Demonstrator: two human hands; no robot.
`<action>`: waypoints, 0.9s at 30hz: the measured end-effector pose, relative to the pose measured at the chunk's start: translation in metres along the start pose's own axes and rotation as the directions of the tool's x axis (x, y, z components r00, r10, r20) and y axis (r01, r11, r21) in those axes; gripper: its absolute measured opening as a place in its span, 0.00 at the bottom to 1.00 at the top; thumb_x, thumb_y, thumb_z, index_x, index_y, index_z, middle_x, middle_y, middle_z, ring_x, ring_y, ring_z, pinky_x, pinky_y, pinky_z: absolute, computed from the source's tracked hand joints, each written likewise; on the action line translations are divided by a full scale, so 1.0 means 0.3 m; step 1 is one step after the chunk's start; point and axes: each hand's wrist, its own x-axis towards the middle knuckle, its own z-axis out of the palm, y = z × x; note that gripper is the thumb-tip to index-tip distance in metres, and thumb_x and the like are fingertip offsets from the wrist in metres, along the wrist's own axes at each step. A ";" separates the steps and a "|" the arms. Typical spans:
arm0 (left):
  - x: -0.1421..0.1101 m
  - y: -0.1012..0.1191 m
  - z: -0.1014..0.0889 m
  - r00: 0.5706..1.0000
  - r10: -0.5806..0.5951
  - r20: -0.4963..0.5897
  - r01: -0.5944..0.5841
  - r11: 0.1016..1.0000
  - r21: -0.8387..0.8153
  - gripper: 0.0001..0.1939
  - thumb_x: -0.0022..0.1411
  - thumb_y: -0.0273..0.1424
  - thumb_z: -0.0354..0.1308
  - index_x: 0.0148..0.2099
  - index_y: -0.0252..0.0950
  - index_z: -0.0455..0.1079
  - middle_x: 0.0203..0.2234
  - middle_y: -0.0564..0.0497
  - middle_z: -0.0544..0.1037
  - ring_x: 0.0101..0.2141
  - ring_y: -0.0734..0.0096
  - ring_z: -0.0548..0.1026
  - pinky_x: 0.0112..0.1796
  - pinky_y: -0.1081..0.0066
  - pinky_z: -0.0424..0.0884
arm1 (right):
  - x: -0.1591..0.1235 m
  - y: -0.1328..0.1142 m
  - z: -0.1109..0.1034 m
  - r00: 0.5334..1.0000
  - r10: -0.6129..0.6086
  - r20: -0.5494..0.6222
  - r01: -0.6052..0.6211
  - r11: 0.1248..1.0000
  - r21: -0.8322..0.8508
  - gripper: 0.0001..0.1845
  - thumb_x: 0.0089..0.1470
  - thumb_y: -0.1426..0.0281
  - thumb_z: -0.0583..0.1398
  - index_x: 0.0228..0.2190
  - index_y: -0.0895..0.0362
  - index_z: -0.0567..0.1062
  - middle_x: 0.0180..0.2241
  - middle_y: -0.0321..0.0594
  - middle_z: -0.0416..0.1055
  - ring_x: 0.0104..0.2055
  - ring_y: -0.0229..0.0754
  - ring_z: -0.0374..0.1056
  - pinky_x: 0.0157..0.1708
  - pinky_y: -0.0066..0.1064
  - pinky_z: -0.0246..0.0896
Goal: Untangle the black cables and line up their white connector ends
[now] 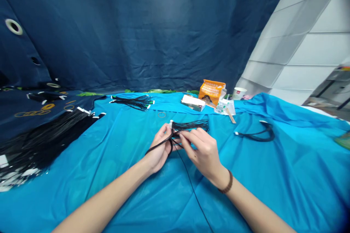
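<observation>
In the head view, my left hand (161, 149) is closed around a bundle of black cords (191, 125) with a white tag at its left end. Loops of the cord hang below the left fingers and across the wrist. My right hand (202, 149), with a brown band on its wrist, pinches at the cords just right of the left fingers. One thin black strand (193, 187) trails from between the hands down to the bottom edge. What exactly the right fingertips grip is too small to make out clearly.
A large pile of black cords (46, 138) with white ends lies at the left. Another bundle (133, 102) sits at the back, a curved bundle (266, 136) at the right. An orange pouch (212, 91), a box (193, 102) and a paper cup (239, 93) stand behind. Yellow rubber bands (47, 107) lie far left.
</observation>
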 end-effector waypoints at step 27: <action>0.003 -0.012 -0.004 0.999 0.024 -0.044 -0.019 0.995 0.096 0.08 0.58 0.36 0.49 0.35 0.37 0.62 0.29 0.54 0.71 0.27 0.78 0.71 0.31 0.73 0.69 | -0.008 -0.002 0.014 0.998 0.041 0.046 -0.042 0.999 0.033 0.08 0.55 0.74 0.52 0.30 0.59 0.71 0.23 0.39 0.67 0.27 0.38 0.58 0.28 0.29 0.53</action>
